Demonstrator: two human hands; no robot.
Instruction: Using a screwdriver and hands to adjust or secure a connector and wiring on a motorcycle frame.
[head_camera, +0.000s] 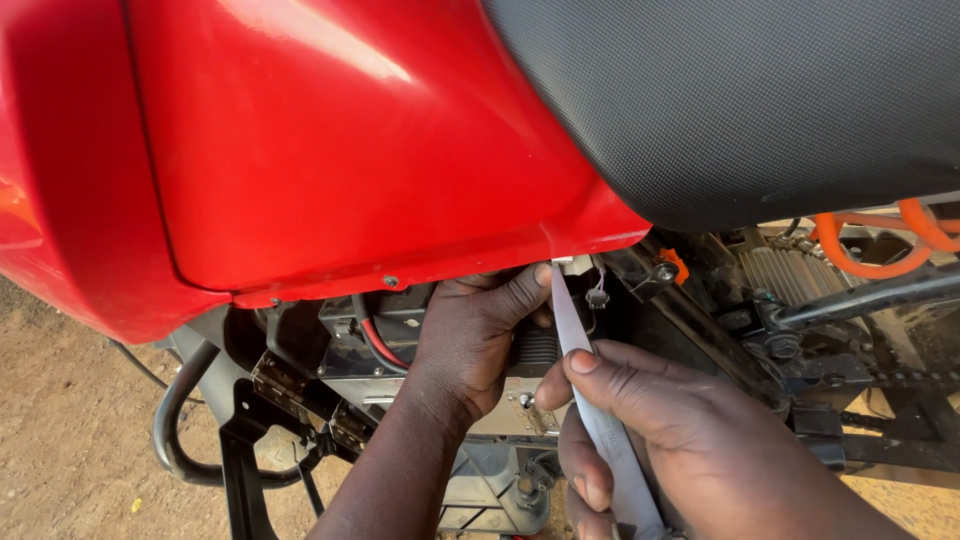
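Under the lower edge of the red fuel tank (330, 150), both hands work in the gap above the motorcycle's dark frame. The left hand (470, 345) reaches up into the recess, fingers curled and thumb pressed near the top of a long pale strip (572, 325), apparently steadying its end against the small white connector (575, 264) tucked beneath the tank. The right hand (640, 430) sits nearer and lower, closed around the strip's lower length with the thumb laid along it (a guiding grip, it seems, keeping the strip aimed upward). A red wire (378, 345) loops through the recess to the left. Further right, under the black textured seat (740, 100), orange cables (870, 245) curl beside a ribbed metal housing (790, 272).
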